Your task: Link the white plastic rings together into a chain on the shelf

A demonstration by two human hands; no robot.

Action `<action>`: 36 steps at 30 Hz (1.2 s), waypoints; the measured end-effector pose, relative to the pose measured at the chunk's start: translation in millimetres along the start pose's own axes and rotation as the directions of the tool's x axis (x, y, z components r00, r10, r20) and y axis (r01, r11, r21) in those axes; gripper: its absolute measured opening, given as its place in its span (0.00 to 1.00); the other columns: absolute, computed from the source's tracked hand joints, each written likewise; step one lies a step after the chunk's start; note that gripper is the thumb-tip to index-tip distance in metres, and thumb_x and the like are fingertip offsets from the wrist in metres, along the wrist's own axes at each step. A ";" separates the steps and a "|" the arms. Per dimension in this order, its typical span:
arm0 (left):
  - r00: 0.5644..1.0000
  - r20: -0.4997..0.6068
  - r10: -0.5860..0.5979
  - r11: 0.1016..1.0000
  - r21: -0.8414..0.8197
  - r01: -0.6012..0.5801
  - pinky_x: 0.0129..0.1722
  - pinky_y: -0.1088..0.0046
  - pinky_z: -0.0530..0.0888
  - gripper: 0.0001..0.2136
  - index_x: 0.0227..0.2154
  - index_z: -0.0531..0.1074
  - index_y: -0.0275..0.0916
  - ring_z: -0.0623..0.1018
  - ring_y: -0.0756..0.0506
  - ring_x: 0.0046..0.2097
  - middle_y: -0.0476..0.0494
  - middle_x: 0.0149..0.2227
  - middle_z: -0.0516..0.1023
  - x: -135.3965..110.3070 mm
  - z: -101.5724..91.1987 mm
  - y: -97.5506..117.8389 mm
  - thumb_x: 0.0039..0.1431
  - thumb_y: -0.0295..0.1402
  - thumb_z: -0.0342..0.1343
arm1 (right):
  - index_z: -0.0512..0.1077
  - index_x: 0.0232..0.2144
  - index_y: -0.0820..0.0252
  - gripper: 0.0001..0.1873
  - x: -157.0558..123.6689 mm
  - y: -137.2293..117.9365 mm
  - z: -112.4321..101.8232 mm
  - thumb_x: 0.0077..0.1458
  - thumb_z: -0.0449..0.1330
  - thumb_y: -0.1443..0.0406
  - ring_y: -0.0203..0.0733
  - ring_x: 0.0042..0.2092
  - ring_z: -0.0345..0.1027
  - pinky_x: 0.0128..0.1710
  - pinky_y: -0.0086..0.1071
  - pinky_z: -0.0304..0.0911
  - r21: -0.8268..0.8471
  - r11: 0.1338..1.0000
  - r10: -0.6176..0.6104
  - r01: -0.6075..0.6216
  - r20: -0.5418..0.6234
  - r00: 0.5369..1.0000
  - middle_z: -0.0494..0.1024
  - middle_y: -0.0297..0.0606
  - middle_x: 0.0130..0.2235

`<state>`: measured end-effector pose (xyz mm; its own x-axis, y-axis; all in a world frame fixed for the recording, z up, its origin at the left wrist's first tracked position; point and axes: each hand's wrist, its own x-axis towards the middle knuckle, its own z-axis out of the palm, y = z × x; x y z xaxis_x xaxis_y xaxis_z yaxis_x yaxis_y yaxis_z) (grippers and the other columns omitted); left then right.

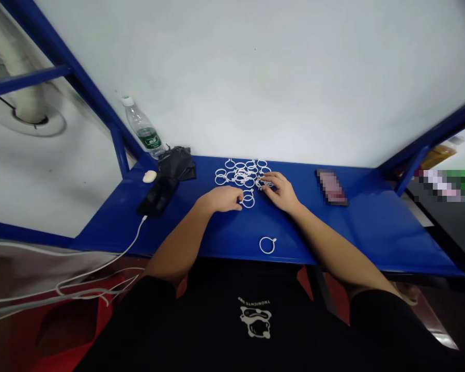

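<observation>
Thin white rings (240, 175), each with a small tab, lie overlapping in a loose pile on the blue table. My left hand (225, 199) is closed at the near left of the pile, its fingertips on the edge of a white ring (248, 202) that overlaps another one. At the right side of the pile, my right hand (282, 193) has its thumb and fingers curved around one or more white rings, partly hidden by the fingers. A single white ring (267, 245) lies apart, near the table's front edge.
A plastic bottle (145, 129) stands at the back left beside a crumpled black bag (176, 163). Near them are a black device (157, 196) with a white cable (134, 240) and a pale round object (149, 176). A phone (332, 187) lies right. Blue frame bars (118, 147) flank the table.
</observation>
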<state>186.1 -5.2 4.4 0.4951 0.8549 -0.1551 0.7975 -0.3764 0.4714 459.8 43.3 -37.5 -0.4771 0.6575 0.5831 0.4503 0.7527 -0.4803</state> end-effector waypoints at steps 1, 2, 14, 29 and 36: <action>1.000 -0.024 0.004 1.000 0.001 -0.004 0.32 0.70 0.67 0.07 0.39 0.79 0.44 0.79 0.45 0.32 0.48 0.35 0.84 0.4 -0.2 0.1 0.60 0.37 0.66 | 0.79 0.52 0.53 0.14 0.3 -0.4 0.1 0.68 0.61 0.59 0.56 0.58 0.75 0.59 0.57 0.72 0.005 1.000 0.002 -0.002 0.002 1.000 0.79 0.49 0.56; 0.999 -0.047 0.007 1.000 0.004 -0.007 0.33 0.70 0.67 0.07 0.41 0.79 0.44 0.80 0.45 0.33 0.47 0.36 0.84 1.1 0.0 0.5 0.63 0.39 0.65 | 0.79 0.51 0.53 0.13 0.6 -0.4 0.3 0.68 0.61 0.59 0.56 0.57 0.75 0.59 0.57 0.72 0.009 1.000 0.003 -0.003 0.003 1.000 0.79 0.49 0.56; 0.993 -0.116 -0.010 0.987 0.160 0.028 0.42 0.66 0.73 0.07 0.41 0.79 0.40 0.82 0.39 0.44 0.42 0.42 0.84 12.9 20.8 28.5 0.69 0.37 0.61 | 0.80 0.48 0.55 0.11 -1.5 -13.3 1.2 0.64 0.64 0.63 0.45 0.42 0.78 0.42 0.37 0.72 0.057 0.993 -0.118 0.105 0.361 0.925 0.84 0.40 0.42; 0.784 -0.606 0.130 0.987 0.006 -0.159 0.39 0.70 0.74 0.05 0.44 0.81 0.42 0.80 0.48 0.36 0.46 0.40 0.85 20.8 31.0 33.4 0.68 0.33 0.64 | 0.77 0.46 0.55 0.13 -2.9 -17.1 -3.4 0.73 0.55 0.56 0.41 0.36 0.77 0.38 0.34 0.71 0.130 0.991 -0.008 -0.003 0.090 0.996 0.85 0.39 0.40; 0.740 -0.638 0.213 0.970 0.049 -0.238 0.38 0.71 0.74 0.05 0.40 0.81 0.41 0.78 0.49 0.34 0.47 0.36 0.83 21.4 31.8 33.4 0.65 0.28 0.61 | 0.76 0.46 0.56 0.16 -3.3 -17.2 -4.0 0.75 0.53 0.53 0.41 0.36 0.77 0.38 0.33 0.71 0.146 0.989 -0.042 0.024 0.118 0.992 0.84 0.38 0.38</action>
<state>234.3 -10.9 -10.8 0.3162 0.7801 0.5398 0.6729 -0.5855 0.4520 456.6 28.0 -28.5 -0.5813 0.6249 0.5211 0.3234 0.7651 -0.5568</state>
